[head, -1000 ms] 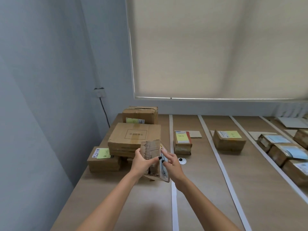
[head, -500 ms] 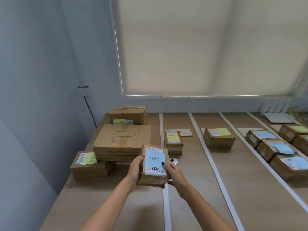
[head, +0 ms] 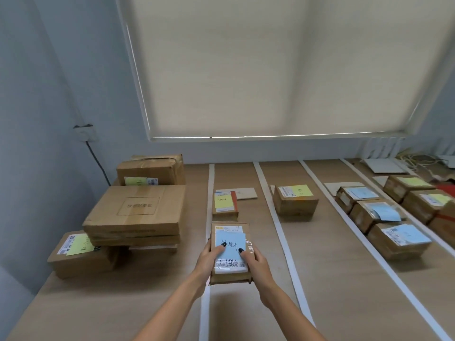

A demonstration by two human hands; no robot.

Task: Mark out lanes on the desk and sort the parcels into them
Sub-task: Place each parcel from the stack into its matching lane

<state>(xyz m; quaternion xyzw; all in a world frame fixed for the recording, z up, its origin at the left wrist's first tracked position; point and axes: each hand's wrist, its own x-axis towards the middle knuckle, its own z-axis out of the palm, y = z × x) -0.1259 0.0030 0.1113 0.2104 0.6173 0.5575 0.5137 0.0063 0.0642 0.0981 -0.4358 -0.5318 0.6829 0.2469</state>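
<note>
Both hands hold 1 blue-noted parcel [head: 230,252] flat, label up.

The left hand [head: 209,257] and right hand [head: 256,263] clasp its near half, thumbs on the blue note, fingers wrapped under the sides. Its long axis runs away from the person, along the lane, far end just short of the yellow-noted parcel [head: 224,205]. It sits just right of the leftmost tape strip [head: 210,193], its near-left corner overlapping it. Bare desk [head: 258,217] lies between parcel and next strip [head: 275,225]. The stacked boxes [head: 135,212] stand left of the first strip.
</note>
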